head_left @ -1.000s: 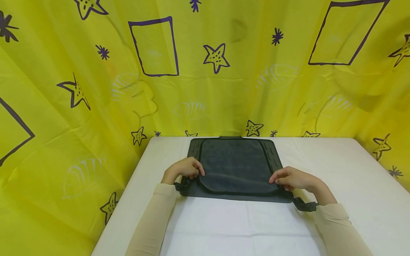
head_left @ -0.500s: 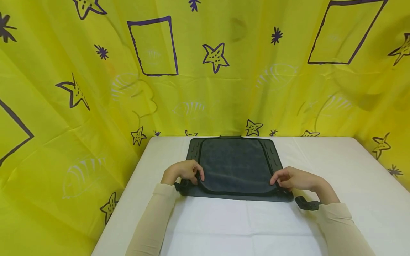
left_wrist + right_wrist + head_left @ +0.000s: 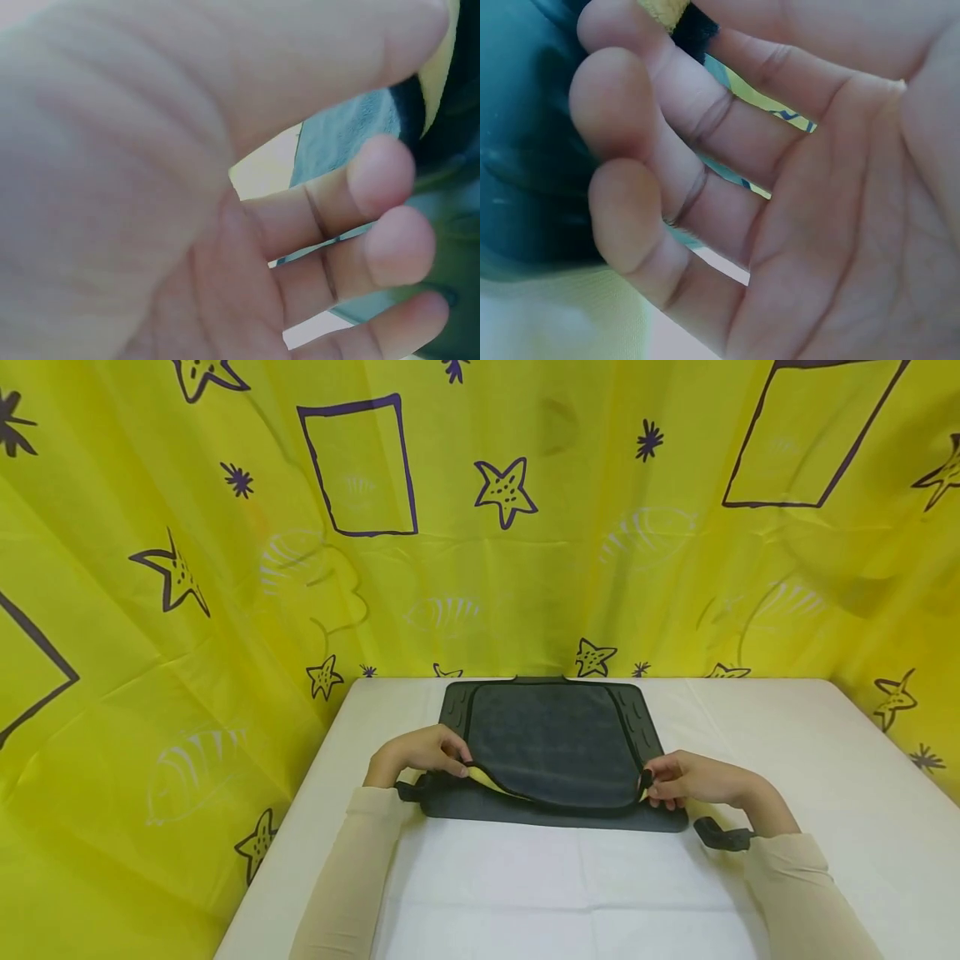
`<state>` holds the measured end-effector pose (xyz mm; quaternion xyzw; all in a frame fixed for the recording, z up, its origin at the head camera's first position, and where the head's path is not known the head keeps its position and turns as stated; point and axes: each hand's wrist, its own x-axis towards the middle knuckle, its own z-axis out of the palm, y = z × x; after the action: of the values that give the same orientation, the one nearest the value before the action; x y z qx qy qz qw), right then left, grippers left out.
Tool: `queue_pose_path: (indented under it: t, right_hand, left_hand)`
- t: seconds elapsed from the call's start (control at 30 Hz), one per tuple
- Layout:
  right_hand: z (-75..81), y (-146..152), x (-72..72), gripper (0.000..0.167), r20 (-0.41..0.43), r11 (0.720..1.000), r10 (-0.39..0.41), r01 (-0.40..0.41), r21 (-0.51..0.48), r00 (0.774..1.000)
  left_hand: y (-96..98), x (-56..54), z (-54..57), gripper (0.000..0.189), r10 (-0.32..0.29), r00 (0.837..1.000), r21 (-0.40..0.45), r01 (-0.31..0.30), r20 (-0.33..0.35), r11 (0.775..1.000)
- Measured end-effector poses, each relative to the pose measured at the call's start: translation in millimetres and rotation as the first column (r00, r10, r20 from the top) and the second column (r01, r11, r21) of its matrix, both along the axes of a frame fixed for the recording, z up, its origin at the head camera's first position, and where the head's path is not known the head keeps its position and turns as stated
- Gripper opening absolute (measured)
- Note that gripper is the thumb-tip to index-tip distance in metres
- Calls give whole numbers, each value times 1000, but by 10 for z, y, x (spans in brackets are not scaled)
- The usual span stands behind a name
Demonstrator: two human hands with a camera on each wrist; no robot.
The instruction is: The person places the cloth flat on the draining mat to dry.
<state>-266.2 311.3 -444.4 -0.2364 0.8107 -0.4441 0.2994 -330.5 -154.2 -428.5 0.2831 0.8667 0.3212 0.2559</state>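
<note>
A dark grey cloth (image 3: 555, 743) with a black border lies over a black tray-like board (image 3: 555, 820) in the head view. Its near left corner is lifted, baring a yellow underside (image 3: 487, 778). My left hand (image 3: 422, 752) pinches that corner between thumb and forefinger, the other fingers (image 3: 405, 244) hanging loosely over the board. At the near right corner my right hand (image 3: 696, 779) pinches the cloth, which is folded up there with a little yellow showing. In the right wrist view the pinched corner (image 3: 694, 30) sits at the top, partly hidden behind the fingers.
A white-covered table (image 3: 510, 893) carries the board near its far edge. Behind and to the left hangs a yellow curtain (image 3: 450, 560) with stars and outlined squares. A dark strap piece (image 3: 722, 835) juts from the right wrist, another (image 3: 407, 791) from the left.
Both hands have moved from touching the cloth's near corners to pinching them. The corners have come up off the board, the left one more, and the yellow underside has come into view.
</note>
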Motion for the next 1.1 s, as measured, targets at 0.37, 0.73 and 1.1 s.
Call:
queue_pose_path:
  t: [0.37,0.73,1.1]
  right_hand:
    - [30,33,9,19,10,1000,15,-15,5,1000]
    - [68,44,38,28,27,998,-4,2,60,1000]
    - [35,-28,-1,28,-96,995,-78,83,57,992]
  left_hand:
    - [-60,-16,5,13,36,998,28,-37,47,999]
    - [-36,1,0,13,32,996,-41,-29,80,999]
    - [111,-31,-83,22,145,978,-18,-149,-149,989]
